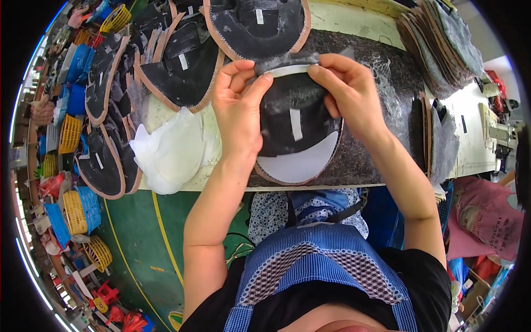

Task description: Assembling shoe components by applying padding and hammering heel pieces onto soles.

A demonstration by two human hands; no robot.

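Between my two hands is a black, rounded shoe upper [279, 130] with a brown stitched rim and a small white tag. A pale crescent-shaped piece [301, 166] lies along its curved end nearest me. My left hand [240, 119] pinches the far edge at its left corner, thumb on top. From the other side, my right hand [357, 97] grips the same edge between thumb and fingers. A narrow white strip [290, 70] runs along that edge between my thumbs, with grey fuzz folded behind it. The upper rests over a dark, fuzz-strewn mat [381, 133].
Left of my hands lies a pile of translucent white pieces [171, 152]. More black uppers [185, 66] overlap at the far left. Stacks of grey fuzzy pieces [442, 50] stand at the right. A pink sack [487, 221] sits beside the table, and baskets [71, 133] line the far left.
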